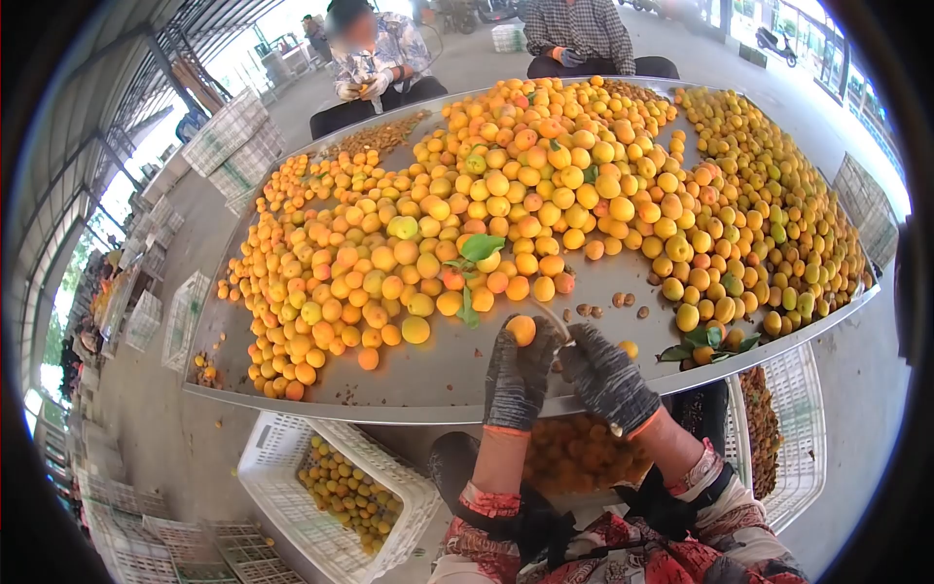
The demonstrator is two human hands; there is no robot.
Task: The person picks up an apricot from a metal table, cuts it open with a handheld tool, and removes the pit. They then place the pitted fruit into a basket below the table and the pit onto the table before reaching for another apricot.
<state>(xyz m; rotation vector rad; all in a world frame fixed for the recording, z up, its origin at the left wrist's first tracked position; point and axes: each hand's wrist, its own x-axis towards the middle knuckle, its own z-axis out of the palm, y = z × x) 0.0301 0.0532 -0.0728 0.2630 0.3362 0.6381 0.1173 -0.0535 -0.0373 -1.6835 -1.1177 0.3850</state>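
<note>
Bright daylight glares white at both upper sides; fisheye distortion curves the roof (83,92) and tray (448,368); shade darkens the space beneath; black rings the edges.

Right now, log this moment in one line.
grey-gloved left hand: holds round orange apricot | grey-gloved right hand: alongside, grip unclear | grey metal tabletop: heaped yellow-orange apricots

A broad metal table (443,375) is carrying a sprawling heap of orange apricots (389,258). Yellower fruits (778,214) are covering its right side, brown pits (584,310) are lying loose toward the front, and green leaves (480,247) are resting among the fruit.
</note>
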